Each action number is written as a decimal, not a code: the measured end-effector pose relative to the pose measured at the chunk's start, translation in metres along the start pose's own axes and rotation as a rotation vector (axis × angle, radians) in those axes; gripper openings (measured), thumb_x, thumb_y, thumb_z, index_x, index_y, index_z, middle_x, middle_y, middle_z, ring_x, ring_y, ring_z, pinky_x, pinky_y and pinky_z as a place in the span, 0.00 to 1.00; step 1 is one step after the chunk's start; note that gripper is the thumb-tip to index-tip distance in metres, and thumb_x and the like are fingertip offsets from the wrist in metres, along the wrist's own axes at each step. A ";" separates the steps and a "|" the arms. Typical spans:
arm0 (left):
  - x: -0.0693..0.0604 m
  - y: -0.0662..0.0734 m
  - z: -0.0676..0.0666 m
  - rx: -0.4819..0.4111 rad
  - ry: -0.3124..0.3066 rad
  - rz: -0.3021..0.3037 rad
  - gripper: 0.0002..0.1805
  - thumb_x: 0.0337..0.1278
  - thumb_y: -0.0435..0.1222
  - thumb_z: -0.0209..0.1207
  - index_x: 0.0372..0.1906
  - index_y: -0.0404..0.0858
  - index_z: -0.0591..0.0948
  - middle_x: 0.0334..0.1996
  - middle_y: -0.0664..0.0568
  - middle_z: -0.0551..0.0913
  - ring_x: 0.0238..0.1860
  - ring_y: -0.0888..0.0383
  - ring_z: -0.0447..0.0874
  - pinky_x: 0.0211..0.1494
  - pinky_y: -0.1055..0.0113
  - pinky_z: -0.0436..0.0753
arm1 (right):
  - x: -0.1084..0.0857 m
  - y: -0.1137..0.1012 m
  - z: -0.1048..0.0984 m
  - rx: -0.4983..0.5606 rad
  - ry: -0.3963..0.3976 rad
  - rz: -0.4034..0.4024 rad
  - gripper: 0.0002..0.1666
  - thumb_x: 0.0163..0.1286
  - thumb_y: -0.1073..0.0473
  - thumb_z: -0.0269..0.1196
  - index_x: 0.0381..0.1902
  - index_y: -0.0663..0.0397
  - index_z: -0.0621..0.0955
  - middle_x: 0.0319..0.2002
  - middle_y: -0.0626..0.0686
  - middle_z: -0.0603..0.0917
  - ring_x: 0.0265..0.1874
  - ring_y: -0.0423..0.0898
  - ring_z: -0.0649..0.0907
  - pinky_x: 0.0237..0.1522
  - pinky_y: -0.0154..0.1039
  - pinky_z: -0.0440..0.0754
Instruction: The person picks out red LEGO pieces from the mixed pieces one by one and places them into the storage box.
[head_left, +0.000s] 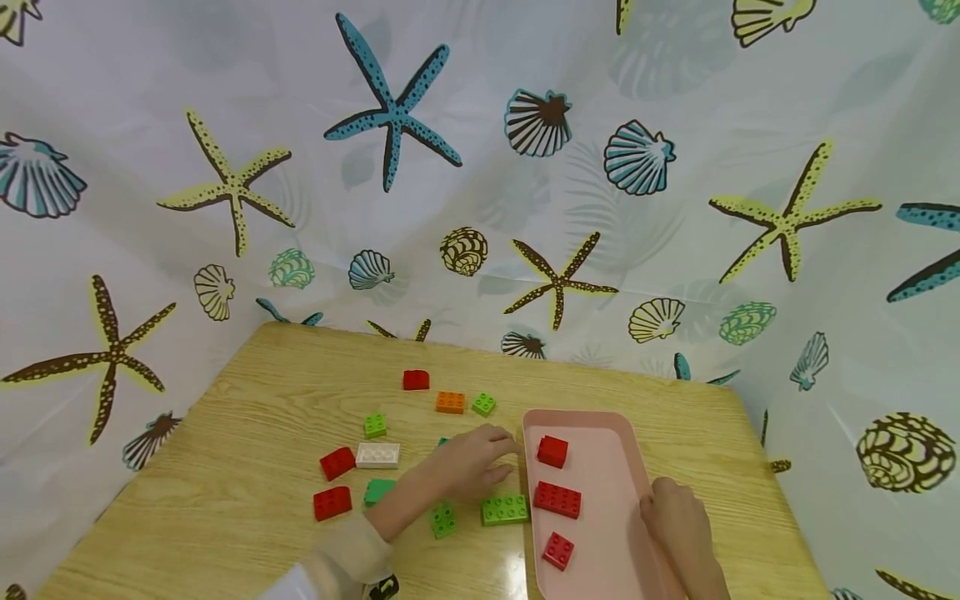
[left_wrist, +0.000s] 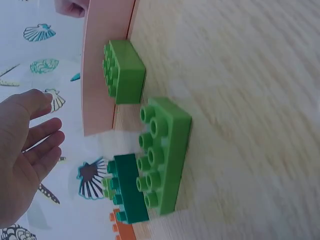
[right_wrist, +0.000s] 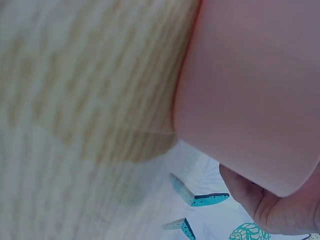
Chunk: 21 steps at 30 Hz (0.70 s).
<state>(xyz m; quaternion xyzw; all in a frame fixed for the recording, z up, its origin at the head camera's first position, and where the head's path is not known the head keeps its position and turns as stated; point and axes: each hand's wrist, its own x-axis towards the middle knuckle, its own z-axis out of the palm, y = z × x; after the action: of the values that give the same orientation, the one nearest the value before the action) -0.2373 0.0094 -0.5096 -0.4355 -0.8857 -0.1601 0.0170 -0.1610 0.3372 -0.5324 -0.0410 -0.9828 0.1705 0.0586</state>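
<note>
Patterned cloth (head_left: 480,192) backs the wooden table (head_left: 277,408), left hand (head_left: 476,460) relaxed, right hand (head_left: 677,518) gripping tray (head_left: 611,492).

Pink tray (head_left: 611,517), red bricks (head_left: 557,499)

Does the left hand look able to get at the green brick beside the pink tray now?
Probably yes: the left hand is empty and hovers close by, and nothing covers the studs of the green brick. The wall of the pink tray may crowd one side.
</note>
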 end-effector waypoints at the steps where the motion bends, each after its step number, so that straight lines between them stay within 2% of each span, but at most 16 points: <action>1: -0.001 -0.002 -0.001 -0.002 0.003 -0.012 0.17 0.69 0.41 0.61 0.59 0.44 0.81 0.55 0.51 0.80 0.57 0.56 0.78 0.56 0.67 0.79 | 0.000 0.000 0.000 -0.001 -0.002 0.001 0.17 0.57 0.69 0.58 0.14 0.55 0.66 0.14 0.53 0.70 0.15 0.51 0.70 0.16 0.50 0.71; 8: -0.003 -0.020 -0.003 0.006 0.034 -0.010 0.16 0.65 0.38 0.64 0.56 0.40 0.83 0.54 0.48 0.81 0.55 0.53 0.79 0.55 0.64 0.80 | 0.001 0.001 0.000 -0.007 -0.027 0.013 0.17 0.59 0.68 0.57 0.14 0.55 0.66 0.15 0.53 0.70 0.15 0.51 0.70 0.17 0.49 0.70; 14: -0.008 -0.031 -0.005 -0.024 0.025 -0.058 0.17 0.66 0.37 0.64 0.57 0.40 0.82 0.55 0.47 0.79 0.55 0.52 0.79 0.55 0.61 0.80 | 0.001 0.000 -0.001 0.003 0.003 -0.010 0.17 0.57 0.69 0.58 0.13 0.54 0.65 0.14 0.53 0.69 0.15 0.50 0.69 0.16 0.48 0.69; 18: -0.013 -0.036 -0.005 -0.035 0.018 -0.090 0.17 0.67 0.38 0.63 0.58 0.40 0.81 0.57 0.48 0.79 0.57 0.53 0.78 0.55 0.60 0.79 | 0.001 0.000 -0.002 -0.001 -0.008 -0.011 0.18 0.58 0.69 0.57 0.14 0.54 0.65 0.14 0.52 0.68 0.15 0.49 0.69 0.16 0.48 0.69; 21: -0.017 -0.039 -0.007 -0.034 0.028 -0.088 0.17 0.66 0.37 0.64 0.58 0.40 0.81 0.56 0.48 0.79 0.55 0.53 0.79 0.53 0.60 0.80 | 0.000 -0.001 -0.002 -0.001 -0.028 -0.001 0.18 0.59 0.69 0.57 0.14 0.54 0.64 0.14 0.52 0.68 0.15 0.49 0.68 0.16 0.46 0.69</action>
<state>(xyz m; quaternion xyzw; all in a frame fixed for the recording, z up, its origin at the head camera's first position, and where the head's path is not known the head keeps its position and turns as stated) -0.2582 -0.0282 -0.5164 -0.3941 -0.9008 -0.1818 0.0148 -0.1611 0.3374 -0.5300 -0.0384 -0.9836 0.1705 0.0450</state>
